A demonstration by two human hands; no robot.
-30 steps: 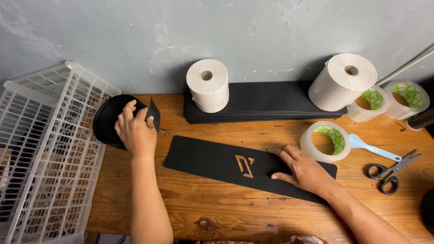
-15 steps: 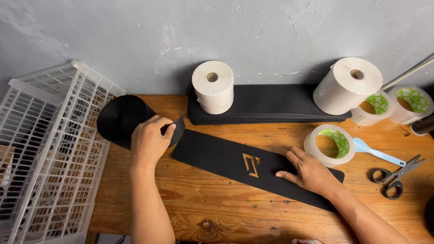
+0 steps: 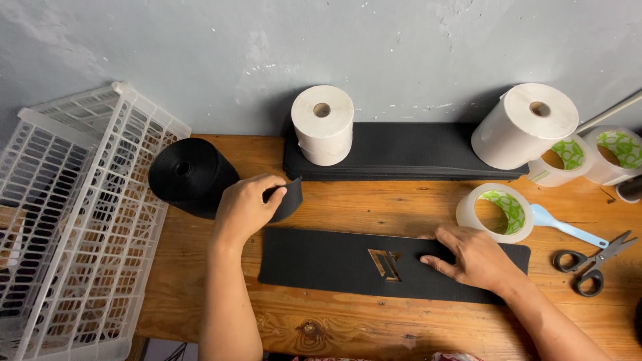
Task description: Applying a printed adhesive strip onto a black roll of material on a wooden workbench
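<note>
Partly hidden at inspection: the white plastic lattice basket (image 3: pixel 73 220) ran off the frame at 9 o'clock, the farthest roll of clear tape with a green core label (image 3: pixel 618 154) was cut off at 3 o'clock, and a thin pale rod above it at 2 o'clock could not be identified. What lay inside the basket could not be made out.

The left hand (image 3: pixel 244 210) was closed in a pinch, thumb under and fingers over, on the loose end of the roll of black ribbed strapping (image 3: pixel 190 175), which sat at 10 o'clock on the wooden tabletop (image 3: pixel 374 327), just beside the basket. The right hand (image 3: pixel 471 257) lay open and flat, gripping nothing, fingers pressed on the long flat black ribbed strip with a gold-coloured angular emblem (image 3: pixel 334 261). That strip lay at 6 o'clock, running lengthwise between the two forearms.

Counts: two rolls of white paper (image 3: pixel 323 124), at 12 and 2 o'clock, both resting on a long black flat slab (image 3: pixel 414 150) against the grey wall. Three rolls of clear tape, the nearest touching the strip's right end. One pair of grey-handled scissors (image 3: pixel 592 264) at 3 o'clock. One pale blue plastic handle (image 3: pixel 565 227), its tip hidden behind the nearest tape roll.
</note>
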